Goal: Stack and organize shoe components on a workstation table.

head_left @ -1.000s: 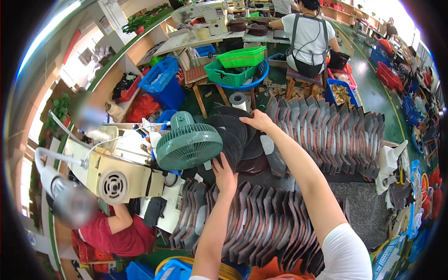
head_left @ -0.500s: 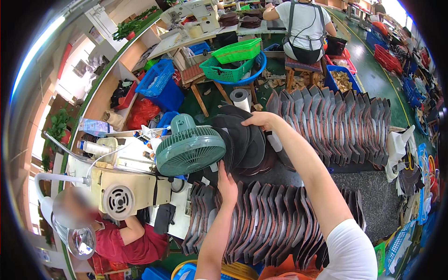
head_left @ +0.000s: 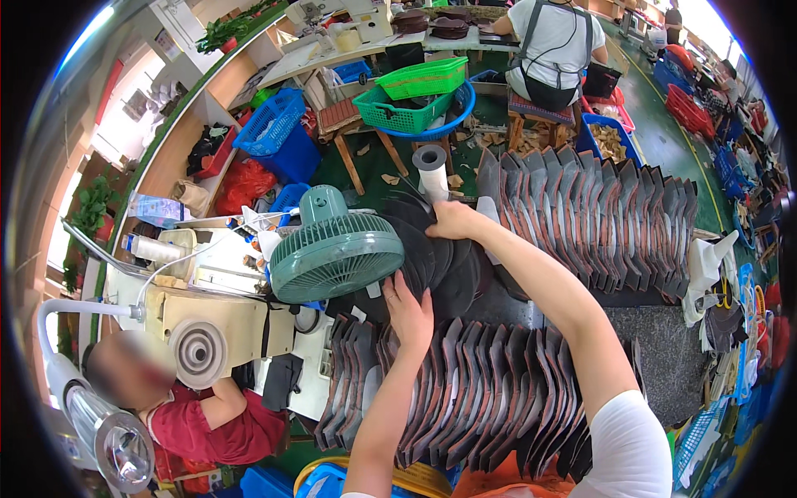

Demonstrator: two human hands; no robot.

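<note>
A fanned stack of dark rounded flat pieces (head_left: pixel 452 270) lies on the table just right of the green fan (head_left: pixel 336 253). My right hand (head_left: pixel 452 221) is closed on the stack's far edge, fingers bent over the pieces. At the near edge my left hand (head_left: pixel 408 314) rests with outstretched, slightly spread fingertips against the pieces and close below the fan guard. Directly nearer me stands a long row of grey-black curved pieces with reddish edges (head_left: pixel 473 390). A similar row (head_left: pixel 589 220) occupies the far right of the table.
A sewing machine (head_left: pixel 224 332) and a co-worker in a red top (head_left: pixel 220 423) are at the left. Behind the stack stands a white roll (head_left: pixel 432 170). Farther back are green baskets (head_left: pixel 407 112) and another seated person (head_left: pixel 552 50). White cloth (head_left: pixel 706 266) hangs at the right edge.
The dark pieces have settled flatter and spread out beside the fan. My right hand has shifted slightly left, and my left hand's fingers have spread. The whole view has shifted a little.
</note>
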